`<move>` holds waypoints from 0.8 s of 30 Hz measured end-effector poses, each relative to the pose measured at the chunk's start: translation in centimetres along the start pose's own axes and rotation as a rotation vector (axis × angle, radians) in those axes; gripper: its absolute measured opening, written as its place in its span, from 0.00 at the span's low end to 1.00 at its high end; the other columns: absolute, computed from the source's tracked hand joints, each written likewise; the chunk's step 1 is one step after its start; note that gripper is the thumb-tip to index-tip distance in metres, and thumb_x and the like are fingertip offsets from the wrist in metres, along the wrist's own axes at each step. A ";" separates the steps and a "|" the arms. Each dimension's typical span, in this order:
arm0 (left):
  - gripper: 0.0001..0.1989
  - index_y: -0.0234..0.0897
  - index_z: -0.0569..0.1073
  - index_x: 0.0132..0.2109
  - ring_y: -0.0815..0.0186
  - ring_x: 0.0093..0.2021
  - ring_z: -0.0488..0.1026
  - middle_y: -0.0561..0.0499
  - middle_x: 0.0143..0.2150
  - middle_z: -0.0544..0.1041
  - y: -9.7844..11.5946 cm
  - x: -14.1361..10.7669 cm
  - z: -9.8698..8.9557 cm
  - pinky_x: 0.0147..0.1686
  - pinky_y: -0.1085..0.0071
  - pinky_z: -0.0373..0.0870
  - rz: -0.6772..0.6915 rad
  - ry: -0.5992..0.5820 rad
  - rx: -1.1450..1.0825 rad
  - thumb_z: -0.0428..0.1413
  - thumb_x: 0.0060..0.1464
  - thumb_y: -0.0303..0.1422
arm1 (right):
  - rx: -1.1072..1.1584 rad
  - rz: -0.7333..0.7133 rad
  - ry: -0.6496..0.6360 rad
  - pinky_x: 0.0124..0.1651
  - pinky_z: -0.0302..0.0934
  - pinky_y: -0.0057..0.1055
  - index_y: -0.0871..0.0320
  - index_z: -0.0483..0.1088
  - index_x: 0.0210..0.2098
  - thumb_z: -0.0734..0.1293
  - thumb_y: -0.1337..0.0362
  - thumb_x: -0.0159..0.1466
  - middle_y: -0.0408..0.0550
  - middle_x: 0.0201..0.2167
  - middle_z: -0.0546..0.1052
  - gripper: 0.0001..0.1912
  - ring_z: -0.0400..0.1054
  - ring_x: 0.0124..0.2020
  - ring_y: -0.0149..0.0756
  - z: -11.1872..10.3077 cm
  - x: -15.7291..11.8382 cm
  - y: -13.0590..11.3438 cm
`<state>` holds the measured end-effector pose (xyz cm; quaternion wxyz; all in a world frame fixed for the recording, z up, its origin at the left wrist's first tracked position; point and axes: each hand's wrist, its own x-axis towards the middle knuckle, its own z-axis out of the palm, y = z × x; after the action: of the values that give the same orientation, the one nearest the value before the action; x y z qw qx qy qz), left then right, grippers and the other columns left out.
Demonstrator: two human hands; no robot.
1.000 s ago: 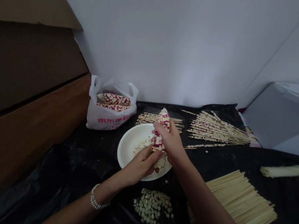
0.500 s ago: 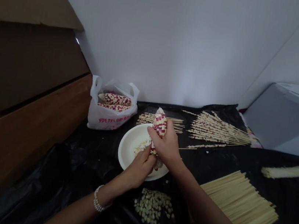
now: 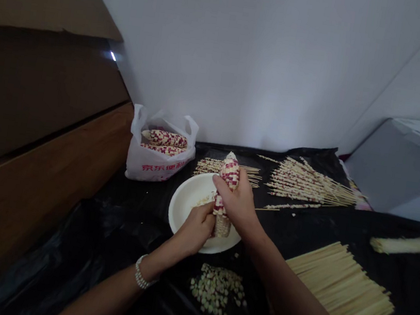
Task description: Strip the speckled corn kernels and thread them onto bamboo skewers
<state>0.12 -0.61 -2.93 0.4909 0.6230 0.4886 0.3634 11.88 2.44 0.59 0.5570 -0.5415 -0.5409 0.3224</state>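
- Red-and-cream cob (image 3: 230, 170) above the bowl (image 3: 180, 200), long axis running almost straight away from the person: tip far, bare end near. How steeply it tilts, I cannot tell.
- Right hand (image 3: 240, 199): wrapped around the cob from the right, closed on it, thumb lying along the kernelled part, above the bare end.
- Left hand (image 3: 195, 227): curled almost into a fist, at the cob's lower left, close by where kernels give way to bare core. Its fingertips are hidden, so whether it pinches a kernel I cannot tell.
- Neither hand must reach: the cob lies between them, the right having the firmer hold, the left sitting nearer the bare end.
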 end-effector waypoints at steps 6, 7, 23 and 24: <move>0.04 0.35 0.67 0.30 0.77 0.14 0.48 0.56 0.18 0.64 0.5 1.0 -1.3 0.16 0.77 0.39 -0.254 -0.143 -0.555 0.49 0.45 0.27 | 0.248 0.048 0.071 0.40 0.62 0.37 0.53 0.66 0.38 0.70 0.50 0.57 0.44 0.33 0.73 0.17 0.68 0.34 0.40 -1.1 1.2 0.3; 0.03 0.35 0.67 0.31 0.78 0.14 0.45 0.57 0.18 0.63 0.9 1.1 -1.7 0.15 0.78 0.37 -0.258 -0.149 -0.634 0.50 0.47 0.29 | 0.332 0.091 0.080 0.37 0.63 0.37 0.52 0.66 0.38 0.70 0.50 0.56 0.43 0.32 0.74 0.17 0.68 0.32 0.39 -1.3 1.4 0.3; 0.14 0.35 0.66 0.39 0.81 0.17 0.49 0.57 0.26 0.64 1.9 -0.3 -0.4 0.17 0.80 0.40 -0.289 -0.276 -0.718 0.54 0.59 0.43 | 0.908 0.326 -0.097 0.39 0.67 0.34 0.54 0.68 0.43 0.77 0.62 0.46 0.41 0.30 0.78 0.26 0.74 0.33 0.37 -1.4 1.3 -1.4; 0.14 0.35 0.66 0.40 0.81 0.17 0.50 0.56 0.27 0.65 2.0 -0.3 -0.5 0.17 0.80 0.40 -0.302 -0.272 -0.731 0.55 0.58 0.43 | 0.909 0.338 -0.102 0.38 0.67 0.34 0.54 0.68 0.44 0.77 0.62 0.46 0.40 0.30 0.79 0.26 0.74 0.32 0.37 -1.4 1.4 -1.4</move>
<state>0.12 -0.82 -0.91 0.7876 0.3713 0.3442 0.3512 13.16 3.10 2.46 0.6498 -0.3071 -0.2764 0.6380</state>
